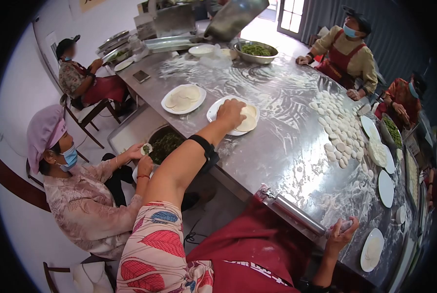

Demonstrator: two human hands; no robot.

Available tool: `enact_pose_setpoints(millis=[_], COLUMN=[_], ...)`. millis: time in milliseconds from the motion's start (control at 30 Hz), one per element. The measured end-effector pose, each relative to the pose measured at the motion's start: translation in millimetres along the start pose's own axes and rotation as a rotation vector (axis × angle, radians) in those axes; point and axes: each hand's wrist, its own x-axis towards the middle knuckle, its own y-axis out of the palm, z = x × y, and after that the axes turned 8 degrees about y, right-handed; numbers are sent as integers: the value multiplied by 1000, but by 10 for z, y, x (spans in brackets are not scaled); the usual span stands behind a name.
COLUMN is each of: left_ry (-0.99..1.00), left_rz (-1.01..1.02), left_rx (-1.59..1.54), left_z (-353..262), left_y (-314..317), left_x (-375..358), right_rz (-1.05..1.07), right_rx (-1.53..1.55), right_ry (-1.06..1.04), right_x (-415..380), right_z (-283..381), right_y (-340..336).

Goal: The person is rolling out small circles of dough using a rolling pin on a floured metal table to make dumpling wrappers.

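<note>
Dough wrappers (249,118) sit stacked on a plate (212,114) toward our one o'clock, our left hand (230,114) bent over them, any pinch hidden, while our right hand (341,236) curls around the four-o'clock end of the steel rolling pin (296,213), probably to steady it.

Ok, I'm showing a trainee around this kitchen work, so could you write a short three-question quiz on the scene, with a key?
1. True or false: the wearer's right hand holds one handle of the metal rolling pin.
2. Multiple choice: what is the wearer's left hand at? A, the bowl of greens; B, the flat dough rounds on a plate; C, the phone.
3. Fill in: the many small dough pieces lie in the ____ half of the picture.

Key: 1 true; 2 B; 3 right.
</note>
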Motion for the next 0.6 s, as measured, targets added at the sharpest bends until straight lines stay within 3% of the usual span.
enact_pose_setpoints(millis=[67, 167, 233, 267, 300, 367, 400, 433, 467, 500, 533, 600], left_ry=[170, 359, 434, 502, 549, 451, 470, 313, 276, 130, 100, -84], left_rz=[107, 1, 45, 68, 40, -56, -110, -65, -155, -82, -166, -89], left_rx=[133, 249, 217, 180, 160, 90, 27, -71, -192, -212, -249, -123], left_z=[-59, 55, 124, 111, 138, 181, 210, -22, 223, 247, 294, 349], left_y=[26, 355, 402, 449, 466, 609, 573, 379, 555, 458, 401, 209], left_x=[3, 17, 64, 135, 160, 152, 142, 138, 169, 223, 247, 319], right_rz=[-8, -27, -58, -32, 26, -38, -58, -106, -52, -73, -141, -117], right_rx=[1, 11, 36, -92, 22, -233, -205, -320, -174, -190, -213, -183], right_ry=[-11, -26, -39, -63, 99, -154, -152, -263, -88, -152, -206, -129], right_x=[-4, 11, 13, 10, -16, 20, 17, 59, 19, 41, 64, 54], right_z=[14, -23, -82, 23, -49, -114, -171, -70, -195, -217, -47, -32], right_y=[5, 30, 40, -12, -35, -44, -24, -31, 3, 13, -5, -6])
